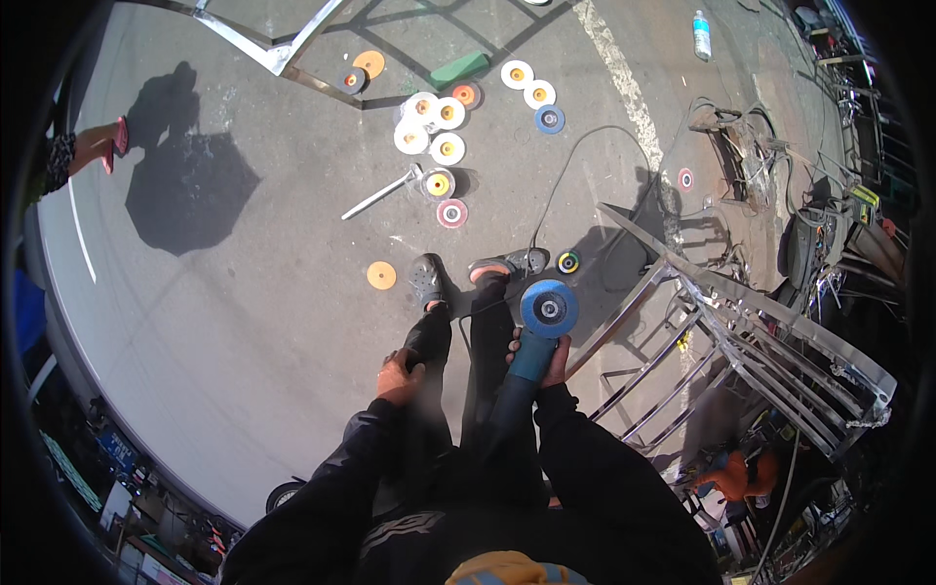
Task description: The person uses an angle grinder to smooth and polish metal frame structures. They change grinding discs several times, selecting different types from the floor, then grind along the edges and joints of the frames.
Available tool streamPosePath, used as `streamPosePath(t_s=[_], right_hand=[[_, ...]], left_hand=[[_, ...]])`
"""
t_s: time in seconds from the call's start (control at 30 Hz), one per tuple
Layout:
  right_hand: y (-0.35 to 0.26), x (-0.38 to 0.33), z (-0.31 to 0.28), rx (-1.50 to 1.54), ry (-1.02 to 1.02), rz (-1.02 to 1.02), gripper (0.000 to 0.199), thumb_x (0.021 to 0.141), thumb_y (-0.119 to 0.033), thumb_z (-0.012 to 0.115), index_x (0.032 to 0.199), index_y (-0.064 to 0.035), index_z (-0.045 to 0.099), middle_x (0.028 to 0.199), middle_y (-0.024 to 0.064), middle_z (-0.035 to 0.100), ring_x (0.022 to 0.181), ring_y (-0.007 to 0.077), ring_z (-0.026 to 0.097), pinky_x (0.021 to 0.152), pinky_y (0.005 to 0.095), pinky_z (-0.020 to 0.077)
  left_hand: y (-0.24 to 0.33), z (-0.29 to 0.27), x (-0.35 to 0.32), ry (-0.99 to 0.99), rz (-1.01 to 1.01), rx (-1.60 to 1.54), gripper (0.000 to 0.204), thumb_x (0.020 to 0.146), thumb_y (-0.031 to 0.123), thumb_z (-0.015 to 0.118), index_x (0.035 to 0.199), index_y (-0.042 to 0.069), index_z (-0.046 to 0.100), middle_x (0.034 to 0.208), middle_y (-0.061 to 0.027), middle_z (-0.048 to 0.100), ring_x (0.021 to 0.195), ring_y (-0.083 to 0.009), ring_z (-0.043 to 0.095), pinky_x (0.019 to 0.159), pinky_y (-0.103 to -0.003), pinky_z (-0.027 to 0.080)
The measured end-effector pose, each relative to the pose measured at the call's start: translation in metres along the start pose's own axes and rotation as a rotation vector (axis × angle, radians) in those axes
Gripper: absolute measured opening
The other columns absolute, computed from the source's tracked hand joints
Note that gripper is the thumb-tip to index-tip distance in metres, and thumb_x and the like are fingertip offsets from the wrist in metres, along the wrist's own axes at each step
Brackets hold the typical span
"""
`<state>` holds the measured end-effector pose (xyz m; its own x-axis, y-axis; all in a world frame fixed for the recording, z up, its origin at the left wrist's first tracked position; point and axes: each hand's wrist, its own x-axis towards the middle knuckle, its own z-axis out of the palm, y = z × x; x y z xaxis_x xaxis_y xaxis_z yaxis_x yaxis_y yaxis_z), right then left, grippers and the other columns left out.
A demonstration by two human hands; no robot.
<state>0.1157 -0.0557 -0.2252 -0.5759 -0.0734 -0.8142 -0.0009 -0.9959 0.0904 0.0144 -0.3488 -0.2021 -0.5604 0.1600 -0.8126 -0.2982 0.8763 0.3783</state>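
Head view, looking down past the person's dark trousers to a grey concrete floor (244, 322). The right hand (552, 363) is wrapped shut around the teal body of a handheld angle grinder (538, 336), its blue round flap disc (548, 309) facing up, just right of the knees. The left hand (400, 378) rests curled on the left knee, clasping nothing else. By judgement the grinder is a dense, rigid tool, nose-heavy toward the disc; the barrel-shaped body is the sound place to hold it, fingers kept off the abrasive face and clear of the black power cord (556, 185) trailing toward the floor's far edge. A polished stainless-steel tube frame (741, 331) lies tilted near the floor's right edge, close beside the grinder. White, orange and blue spare discs (439, 117) and a steel wrench (380, 195) lie scattered toward the far edge; one orange disc (381, 275) sits near the left shoe. Hard sunlight throws sharp shadows.
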Motion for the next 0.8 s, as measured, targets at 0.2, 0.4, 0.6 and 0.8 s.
streamPosePath(t_s=[0.2,0.4,0.6,0.8], right_hand=[[0.031,-0.026,-0.029,0.000,0.111,-0.060,0.066,0.094,-0.059,0.038,0.122,-0.0012,0.056,0.104,0.0144,0.064,0.087,0.0271,0.064,0.073,0.0462,0.0568],[0.062,-0.042,-0.020,-0.076,0.152,-0.014,0.064,0.095,-0.059,0.044,0.117,-0.0013,0.057,0.102,0.0163,0.063,0.083,0.0275,0.065,0.072,0.0478,0.0581],[0.071,-0.035,0.004,-0.174,0.145,-0.007,0.067,0.094,-0.061,0.046,0.122,-0.0011,0.056,0.103,0.0154,0.064,0.083,0.0259,0.065,0.069,0.0444,0.0589],[0.062,-0.009,0.040,-0.330,0.034,0.016,0.075,0.089,-0.064,0.055,0.129,0.0000,0.054,0.109,0.0161,0.065,0.089,0.0282,0.068,0.075,0.0460,0.0619]], left_hand=[[-0.108,-0.027,-0.023,0.052,-0.370,-0.464,0.042,0.087,0.024,0.067,0.117,-0.004,0.066,0.098,-0.0200,0.074,0.091,-0.0280,0.073,0.084,-0.039,0.055],[-0.183,-0.028,-0.068,0.090,-0.546,-0.547,0.040,0.087,0.020,0.063,0.119,-0.004,0.063,0.091,-0.0127,0.070,0.077,-0.0202,0.069,0.063,-0.034,0.055],[-0.183,0.000,-0.085,-0.016,-0.629,-0.625,0.041,0.087,0.022,0.066,0.120,-0.003,0.064,0.093,-0.0127,0.071,0.079,-0.0209,0.069,0.066,-0.035,0.055],[-0.136,-0.007,-0.068,0.059,-0.338,-0.518,0.042,0.088,0.023,0.068,0.119,-0.005,0.065,0.104,-0.0200,0.073,0.096,-0.0263,0.071,0.086,-0.036,0.054]])
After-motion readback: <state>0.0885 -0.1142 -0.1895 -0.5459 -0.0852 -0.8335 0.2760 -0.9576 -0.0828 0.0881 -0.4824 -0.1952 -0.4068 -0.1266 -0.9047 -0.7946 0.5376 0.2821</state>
